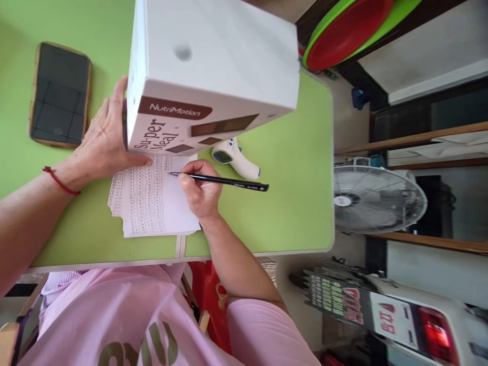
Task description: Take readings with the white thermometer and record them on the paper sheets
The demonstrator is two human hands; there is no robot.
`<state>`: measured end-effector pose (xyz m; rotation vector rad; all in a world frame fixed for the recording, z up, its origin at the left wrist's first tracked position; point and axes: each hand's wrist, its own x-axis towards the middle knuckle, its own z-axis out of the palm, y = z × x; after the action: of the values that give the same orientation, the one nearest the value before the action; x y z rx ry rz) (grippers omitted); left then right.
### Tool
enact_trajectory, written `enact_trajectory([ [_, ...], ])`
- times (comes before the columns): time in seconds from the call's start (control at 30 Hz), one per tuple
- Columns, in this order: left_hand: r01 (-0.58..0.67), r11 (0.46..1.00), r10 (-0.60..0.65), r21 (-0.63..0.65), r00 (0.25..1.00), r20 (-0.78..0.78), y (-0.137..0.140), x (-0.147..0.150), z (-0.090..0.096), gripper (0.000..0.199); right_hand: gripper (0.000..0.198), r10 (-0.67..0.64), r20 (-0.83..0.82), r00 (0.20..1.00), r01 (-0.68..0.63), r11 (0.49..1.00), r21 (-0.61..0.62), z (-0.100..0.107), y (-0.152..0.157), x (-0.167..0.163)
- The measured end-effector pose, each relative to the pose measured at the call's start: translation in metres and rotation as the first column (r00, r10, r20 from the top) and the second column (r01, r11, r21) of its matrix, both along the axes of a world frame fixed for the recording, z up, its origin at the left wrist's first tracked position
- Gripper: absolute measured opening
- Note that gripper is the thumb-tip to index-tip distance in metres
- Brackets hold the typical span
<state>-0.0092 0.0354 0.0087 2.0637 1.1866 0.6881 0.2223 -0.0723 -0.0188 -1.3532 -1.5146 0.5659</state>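
A white box (213,66) printed "NutriMotion Su·per Meal" stands tilted over the far part of a paper stack (179,208) covered with rows of small handwriting. My left hand (104,134) grips the box's left side, its fingers partly hidden along that side. Its thumb reaches in front of the box's lower edge, over the paper. In my right hand (202,190) is a black pen (236,183), pinched between thumb and fingers. The pen's tip points left, just above or on the top sheet; contact I cannot tell.
A phone (59,94) in a brown-edged case lies left on the green table (297,203). A white handheld thermometer (236,157) lies right of the box. Beyond the table's right edge are a fan (379,198), red and green basins (346,33) and a parked scooter (415,310).
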Motion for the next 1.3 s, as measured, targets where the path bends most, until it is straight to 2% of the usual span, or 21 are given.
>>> enact_trajectory([
  [0.1, -0.023, 0.999, 0.021, -0.040, 0.998, -0.051, -0.001, 0.000, 0.009, 0.100, 0.017, -0.043, -0.003, 0.999, 0.043, 0.999, 0.014, -0.002, -0.001, -0.002],
  [0.27, -0.008, 0.999, 0.009, 0.032, 1.000, -0.025, -0.002, 0.000, 0.005, 0.099, 0.020, -0.064, 0.037, 0.997, 0.063, 0.997, 0.047, -0.003, -0.002, -0.004],
  [0.33, -0.006, 1.000, 0.007, 0.027, 0.999, -0.032, -0.002, 0.000, 0.001, 0.112, 0.018, -0.039, 0.053, 0.998, 0.033, 0.994, 0.101, -0.001, -0.001, -0.003],
  [0.43, -0.017, 1.000, 0.016, -0.010, 0.999, -0.047, -0.002, 0.001, -0.002, 0.142, 0.015, 0.014, 0.039, 0.999, -0.020, 0.986, 0.168, 0.002, 0.001, -0.003],
  [0.5, -0.007, 1.000, 0.007, -0.003, 0.999, -0.037, -0.002, 0.001, -0.003, 0.150, 0.015, 0.027, 0.041, 0.999, -0.033, 0.984, 0.176, 0.003, 0.002, -0.003],
  [0.77, 0.010, 1.000, -0.010, 0.008, 0.999, -0.050, -0.002, 0.001, -0.003, 0.143, 0.017, 0.018, 0.085, 0.996, -0.031, 0.988, 0.148, 0.000, 0.002, -0.003],
  [1.0, -0.006, 0.998, 0.015, 0.062, 0.988, -0.151, -0.002, 0.001, -0.005, 0.122, 0.014, 0.050, 0.056, 0.997, -0.061, 0.974, 0.219, 0.002, 0.004, -0.005],
  [1.3, -0.003, 0.995, 0.017, 0.097, 0.989, -0.145, -0.002, 0.000, -0.007, 0.117, 0.014, 0.038, 0.068, 0.997, -0.050, 0.981, 0.189, 0.003, 0.004, -0.005],
])
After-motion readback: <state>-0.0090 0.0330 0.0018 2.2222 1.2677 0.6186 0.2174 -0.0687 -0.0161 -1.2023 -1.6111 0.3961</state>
